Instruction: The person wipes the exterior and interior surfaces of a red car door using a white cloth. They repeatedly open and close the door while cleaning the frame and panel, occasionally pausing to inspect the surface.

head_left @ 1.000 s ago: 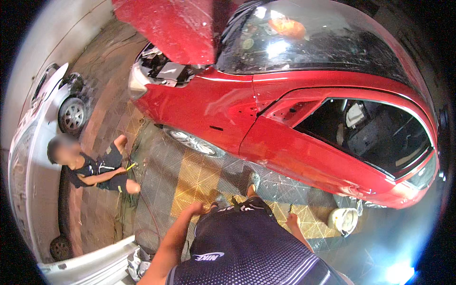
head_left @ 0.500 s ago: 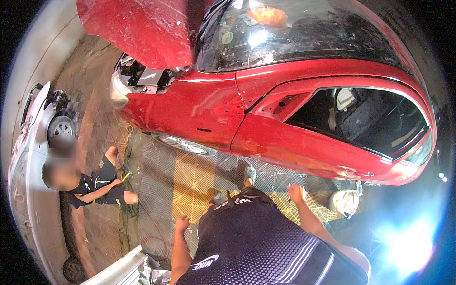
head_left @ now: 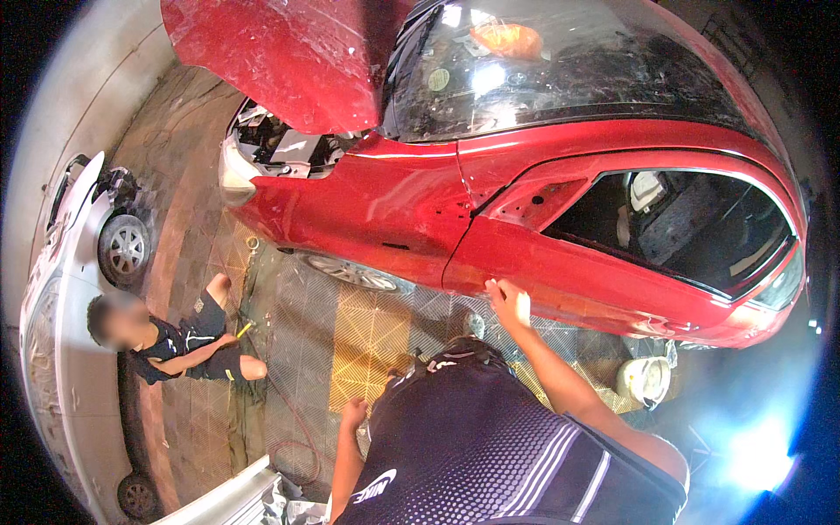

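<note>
My right hand [head_left: 511, 304] is raised beside the lower front part of the red car door [head_left: 507, 262]. Its fingers are drawn together near the panel; whether they touch it or pinch something small I cannot make out. Low at my left side hangs my left hand [head_left: 353, 411], fingers curled in, with nothing showing in it. The red car [head_left: 385, 201] stands across the view in front of me. Its hood [head_left: 280, 52] is raised, and the headlight area and engine bay [head_left: 293, 153] are exposed. Dull, pale patches mark the lower door.
At the left a person [head_left: 188, 346] sits low beside a white car [head_left: 83, 350], holding a thin yellow tool [head_left: 246, 329]. A white bucket [head_left: 643, 381] stands on the grid floor tiles [head_left: 363, 350] at right. A hose [head_left: 306, 429] trails on the floor; a bright lamp [head_left: 761, 455] glares.
My right hand has risen forward and left, from above the floor tiles to the door panel. My left hand stays low. The whole view has shifted slightly.
</note>
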Demonstrator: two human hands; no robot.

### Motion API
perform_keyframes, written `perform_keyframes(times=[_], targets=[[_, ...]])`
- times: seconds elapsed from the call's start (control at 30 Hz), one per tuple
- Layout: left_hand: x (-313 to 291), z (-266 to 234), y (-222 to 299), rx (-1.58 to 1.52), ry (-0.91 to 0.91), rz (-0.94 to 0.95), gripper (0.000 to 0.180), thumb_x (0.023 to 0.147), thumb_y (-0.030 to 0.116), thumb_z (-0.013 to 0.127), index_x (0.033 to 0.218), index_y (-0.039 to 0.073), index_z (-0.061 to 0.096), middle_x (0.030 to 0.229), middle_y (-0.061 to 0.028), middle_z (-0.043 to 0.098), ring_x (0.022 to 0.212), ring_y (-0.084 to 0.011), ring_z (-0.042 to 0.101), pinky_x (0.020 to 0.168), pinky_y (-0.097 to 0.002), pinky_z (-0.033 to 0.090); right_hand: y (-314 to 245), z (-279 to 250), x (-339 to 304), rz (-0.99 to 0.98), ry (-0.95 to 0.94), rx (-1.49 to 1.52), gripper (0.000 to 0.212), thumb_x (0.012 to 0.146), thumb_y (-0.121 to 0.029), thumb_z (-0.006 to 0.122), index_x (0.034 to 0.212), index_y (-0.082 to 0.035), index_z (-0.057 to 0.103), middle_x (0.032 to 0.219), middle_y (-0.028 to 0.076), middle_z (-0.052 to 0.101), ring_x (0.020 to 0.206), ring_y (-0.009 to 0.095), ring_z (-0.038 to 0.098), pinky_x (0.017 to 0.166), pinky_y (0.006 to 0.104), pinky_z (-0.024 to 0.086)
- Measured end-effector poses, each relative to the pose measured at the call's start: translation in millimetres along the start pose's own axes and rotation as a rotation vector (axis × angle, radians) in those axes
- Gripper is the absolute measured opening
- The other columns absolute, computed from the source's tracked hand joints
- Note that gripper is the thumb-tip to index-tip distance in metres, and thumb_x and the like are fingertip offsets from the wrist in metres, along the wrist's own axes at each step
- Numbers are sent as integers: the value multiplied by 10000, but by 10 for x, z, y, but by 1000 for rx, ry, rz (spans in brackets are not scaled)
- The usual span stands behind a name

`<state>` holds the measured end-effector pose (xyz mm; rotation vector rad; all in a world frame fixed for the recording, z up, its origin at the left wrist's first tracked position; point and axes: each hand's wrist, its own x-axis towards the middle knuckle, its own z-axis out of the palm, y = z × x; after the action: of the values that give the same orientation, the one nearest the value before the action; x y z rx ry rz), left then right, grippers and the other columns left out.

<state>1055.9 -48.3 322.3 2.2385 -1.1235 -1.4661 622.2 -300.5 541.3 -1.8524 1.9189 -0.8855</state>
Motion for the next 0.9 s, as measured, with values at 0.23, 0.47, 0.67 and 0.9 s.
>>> perform_keyframes(times=[0.23,0.47,0.67,0.9], targets=[[-449,-358,-396,52,40,-157,461,827,292,648,1188,6,632,1021,-229,686,933,-309,670,809,-380,515,-969,-751,955,-425,348,31,87,852,-66,647,914,-28,695,857,129,684,765,271,680,662,324,536],[-198,-265,-835,-112,70,-176,411,843,210,630,1179,-25,627,1055,-229,682,988,-307,667,853,-366,508,-1055,-562,1227,-414,74,-741,864,793,-25,585,1534,-151,158,739,132,636,643,301,644,586,424,533],[-460,-84,-367,-148,82,-94,370,862,162,596,1168,-44,625,1061,-204,689,959,-282,675,849,-350,512,-1199,-386,1239,-277,-61,-786,963,774,-43,585,1534,-113,-2,815,176,664,708,321,676,620,453,558],[-480,1,-613,8,-61,-155,376,853,178,616,1186,7,634,1083,-207,682,977,-292,675,848,-359,513,-1228,-356,1244,-207,-60,-715,991,784,-43,569,1536,-198,-57,741,173,671,619,339,667,541,475,545]])
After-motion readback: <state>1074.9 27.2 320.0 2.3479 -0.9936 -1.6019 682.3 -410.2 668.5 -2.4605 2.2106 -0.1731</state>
